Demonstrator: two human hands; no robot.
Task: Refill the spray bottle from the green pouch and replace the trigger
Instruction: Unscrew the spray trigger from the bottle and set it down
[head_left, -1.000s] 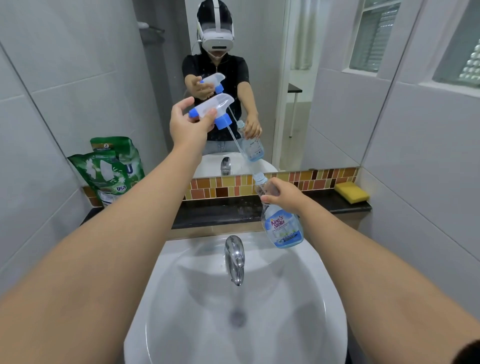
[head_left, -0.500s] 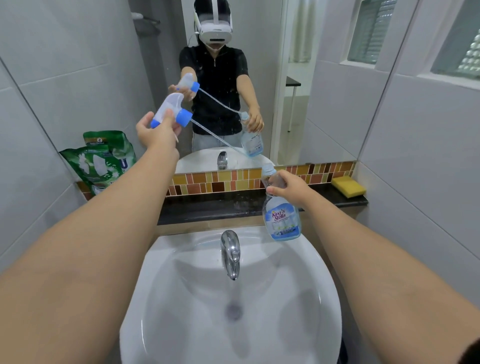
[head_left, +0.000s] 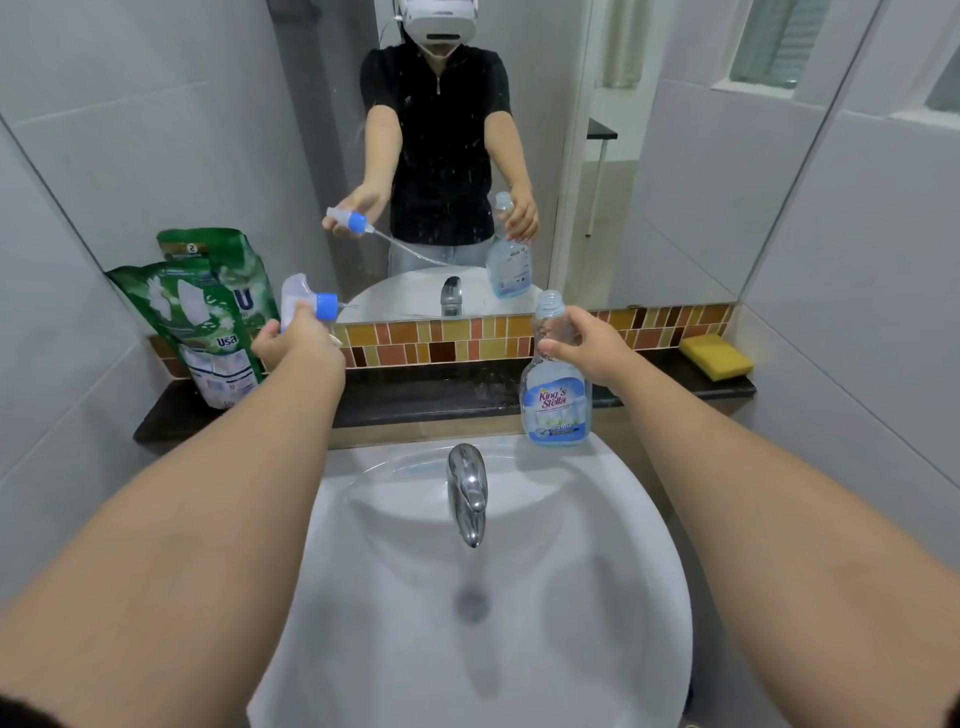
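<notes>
My left hand (head_left: 298, 343) grips the white trigger head with its blue collar (head_left: 306, 305), held over the left part of the dark ledge, close to the green pouch (head_left: 208, 322). Its thin dip tube points right and is free of the bottle. The pouch leans upright against the left wall. My right hand (head_left: 587, 343) holds the clear spray bottle (head_left: 555, 405) by its neck. The bottle is upright, its mouth uncapped, and its base rests at the back rim of the sink.
A white sink (head_left: 623, 545) with a chrome tap (head_left: 467, 488) lies below my arms. The dark ledge (head_left: 431, 395) runs along the mirror (head_left: 441, 156); a yellow sponge (head_left: 716, 356) sits at its right end. Tiled walls close in on both sides.
My left hand drew the trigger head and its tube out of the bottle, then carried it down and left toward the pouch. My right hand brought the bottle from tilted to upright.
</notes>
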